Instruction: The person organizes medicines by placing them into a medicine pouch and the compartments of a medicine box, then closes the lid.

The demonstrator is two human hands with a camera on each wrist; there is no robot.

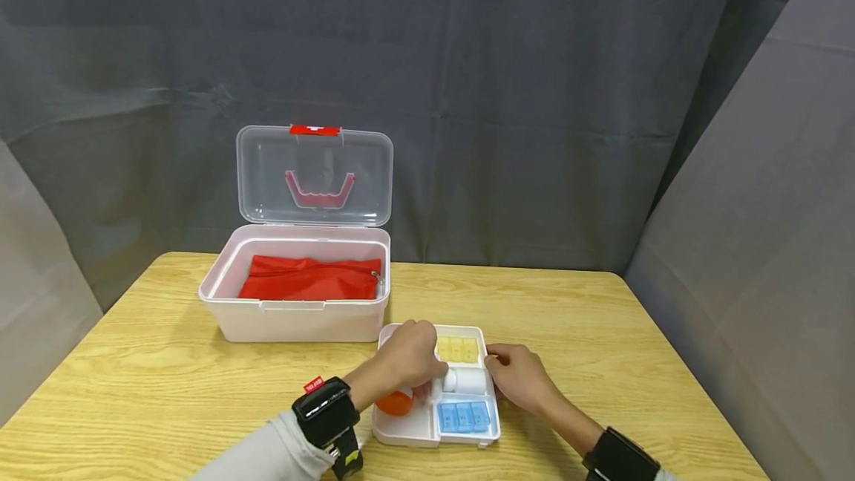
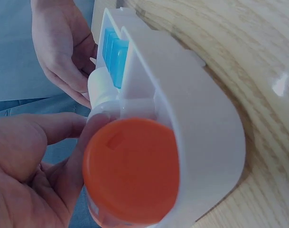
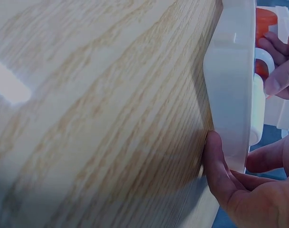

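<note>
A white divided tray [image 1: 407,429] [image 2: 201,123] [image 3: 229,85] lies near the table's front edge. It holds a yellow pill box [image 1: 457,349], a blue pill box [image 1: 463,416] [image 2: 115,52], a white roll [image 1: 470,381] [image 2: 100,88] [image 3: 258,109] and an orange-capped bottle [image 1: 395,402] [image 2: 130,171] [image 3: 265,21]. My left hand [image 1: 407,358] [image 2: 25,166] reaches over the tray's left half, with fingers curled around the orange-capped bottle. My right hand [image 1: 517,377] [image 3: 239,190] grips the tray's right wall, thumb on the outside and fingers over the rim.
Behind the tray stands a white storage box [image 1: 294,318] with its clear lid [image 1: 314,177] raised and a red zip pouch [image 1: 310,278] inside. The wooden table [image 1: 601,332] runs back to a dark curtain and grey side panels.
</note>
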